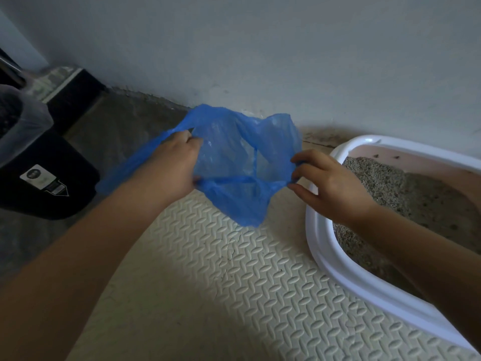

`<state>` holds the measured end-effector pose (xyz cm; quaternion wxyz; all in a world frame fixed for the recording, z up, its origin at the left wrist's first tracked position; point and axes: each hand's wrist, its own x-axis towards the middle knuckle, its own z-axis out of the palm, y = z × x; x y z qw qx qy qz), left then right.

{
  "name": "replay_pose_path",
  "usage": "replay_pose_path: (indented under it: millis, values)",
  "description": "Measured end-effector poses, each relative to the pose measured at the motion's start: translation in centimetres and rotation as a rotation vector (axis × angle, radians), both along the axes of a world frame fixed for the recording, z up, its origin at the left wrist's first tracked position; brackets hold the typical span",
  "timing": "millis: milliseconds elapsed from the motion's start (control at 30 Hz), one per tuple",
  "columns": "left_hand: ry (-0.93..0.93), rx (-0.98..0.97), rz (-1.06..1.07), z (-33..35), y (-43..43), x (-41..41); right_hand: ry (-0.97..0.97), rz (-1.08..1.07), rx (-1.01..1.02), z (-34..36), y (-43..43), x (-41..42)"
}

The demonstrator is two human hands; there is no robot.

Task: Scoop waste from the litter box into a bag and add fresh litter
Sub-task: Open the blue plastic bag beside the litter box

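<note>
A thin blue plastic bag (242, 162) hangs in the air above the mat, its mouth stretched wide toward me. My left hand (171, 162) grips the bag's left rim and handle. My right hand (328, 183) pinches the right rim between thumb and fingers. To the right stands the litter box (321, 246), white-rimmed with a pinkish inside, holding grey litter (377, 183) with darker patches. No scoop is in view.
A cream textured foam mat (234, 295) covers the floor under the bag and box. A black bin with a white label (44, 178) stands at the left, a clear-topped container (18, 121) behind it. A grey wall (260, 48) runs along the back.
</note>
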<state>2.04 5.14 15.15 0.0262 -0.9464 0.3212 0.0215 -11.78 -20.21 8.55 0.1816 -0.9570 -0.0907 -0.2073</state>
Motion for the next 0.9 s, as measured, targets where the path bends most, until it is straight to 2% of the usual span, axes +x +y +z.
replay_pose_path:
  millis: [200, 367, 433, 500, 533, 600, 667, 700, 833, 900]
  values:
    - [-0.027, 0.114, 0.019, -0.7, 0.1, -0.3, -0.004, -0.024, -0.041, 0.3, -1.8, -1.2]
    - [0.025, 0.042, -0.035, -1.1, 0.0, -1.1, 0.009, 0.027, -0.062, 0.0, -2.3, -1.8]
    - [-0.016, 0.052, -0.067, -1.0, -0.5, -1.8, 0.011, 0.057, -0.081, -0.1, -2.3, -2.0]
    - [-0.051, -0.099, -0.176, -0.9, -1.2, -3.1, 0.011, 0.070, -0.091, -0.1, -2.3, -2.3]
    - [-0.001, -0.224, -0.219, -0.8, -1.6, -3.7, 0.014, 0.071, -0.088, -0.2, -2.3, -2.4]
    - [0.307, -0.468, -0.197, -0.2, -2.1, -5.2, 0.021, 0.078, -0.082, -0.3, -2.3, -2.8]
    - [0.618, -0.628, -0.157, -0.2, -2.5, -6.2, 0.040, 0.087, -0.091, -0.5, -2.4, -3.1]
    - [0.671, -0.681, -0.147, -0.4, -2.5, -6.5, 0.055, 0.086, -0.092, -0.6, -2.4, -3.3]
    - [0.712, -0.719, -0.066, -1.1, -2.7, -6.7, 0.113, 0.068, -0.057, -0.5, -2.6, -3.8]
    - [0.562, -0.588, -0.124, -1.7, -2.9, -6.8, 0.142, 0.050, 0.001, -0.3, -2.7, -4.2]
